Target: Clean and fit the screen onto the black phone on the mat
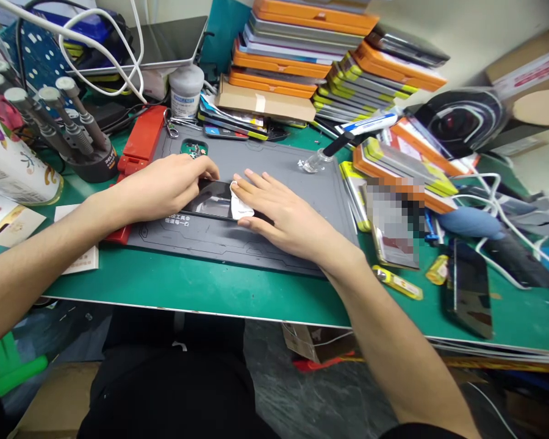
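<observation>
A dark, glossy phone (209, 200) lies flat on a grey work mat (274, 241), its screen reflecting light. My left hand (165, 186) is closed on the phone's left end, fingers curled over the edge. On the phone's right end is a folded white cloth (240, 204). My right hand (286, 213) holds that cloth under its fingers and thumb, pressing it against the screen, with the other fingers stretched out. Part of the phone is hidden beneath both hands. Just behind my left hand, small screws and bits fill a recessed tray (194, 146) in the mat.
A red clamp (141, 143) lines the mat's left side, beside a screwdriver holder (91, 161). Orange boxes (279, 67) are stacked behind. A brush stands in a glass jar (315, 161). Rightward lie another phone (469, 286), a yellow cutter (399, 283) and cables.
</observation>
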Tool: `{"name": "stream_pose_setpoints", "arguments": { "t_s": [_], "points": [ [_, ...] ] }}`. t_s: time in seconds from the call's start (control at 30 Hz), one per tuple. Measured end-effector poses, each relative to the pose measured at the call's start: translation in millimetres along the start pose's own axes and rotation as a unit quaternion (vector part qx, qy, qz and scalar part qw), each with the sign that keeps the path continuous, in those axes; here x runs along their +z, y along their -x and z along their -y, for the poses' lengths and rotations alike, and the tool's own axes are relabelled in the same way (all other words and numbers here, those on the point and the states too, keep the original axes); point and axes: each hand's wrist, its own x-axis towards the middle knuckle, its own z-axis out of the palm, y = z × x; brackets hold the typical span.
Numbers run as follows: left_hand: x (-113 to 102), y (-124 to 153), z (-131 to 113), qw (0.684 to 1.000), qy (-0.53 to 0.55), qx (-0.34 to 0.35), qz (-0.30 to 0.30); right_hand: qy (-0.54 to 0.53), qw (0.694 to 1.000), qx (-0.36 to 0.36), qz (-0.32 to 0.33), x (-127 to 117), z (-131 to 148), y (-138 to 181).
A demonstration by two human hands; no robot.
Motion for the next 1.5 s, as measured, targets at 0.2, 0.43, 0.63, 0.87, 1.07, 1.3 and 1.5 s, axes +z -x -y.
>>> {"name": "stream_pose_setpoints", "arguments": {
  "t_s": [0.2, 0.43, 0.63, 0.87, 1.07, 1.3, 1.5],
  "points": [
    [1.2, 0.7, 3.3, 1.0, 0.006, -0.021, -0.018, -0.014, 0.999, -0.045, -0.02, -9.2, 0.6, 4.8],
    [2.7, 0.4, 3.3, 0.999, 0.013, -0.023, -0.022, -0.017, 0.996, -0.08, -0.023, -13.1, 3.6, 10.2],
    [3.7, 0.5, 3.7, 0.999, 0.021, -0.028, -0.023, -0.043, 0.994, -0.1, -0.029, -16.4, 8.9, 9.7],
    [5.2, 1.1, 4.7, 0.998, 0.039, -0.03, -0.035, -0.047, 0.993, -0.105, -0.033, -20.5, 10.1, 11.3],
    [4.2, 3.0, 5.3, 0.989, 0.116, -0.052, -0.07, -0.051, 0.994, -0.095, -0.027, -21.3, 7.3, 11.8],
    [7.6, 0.3, 14.0, 0.941, 0.301, -0.093, -0.123, -0.026, 0.993, -0.109, -0.037, -11.4, 10.4, 7.5],
    [11.1, -5.8, 18.5, 0.886, 0.427, -0.114, -0.14, -0.009, 0.995, -0.096, -0.017, -3.7, 15.5, 1.9]
  ]
}}
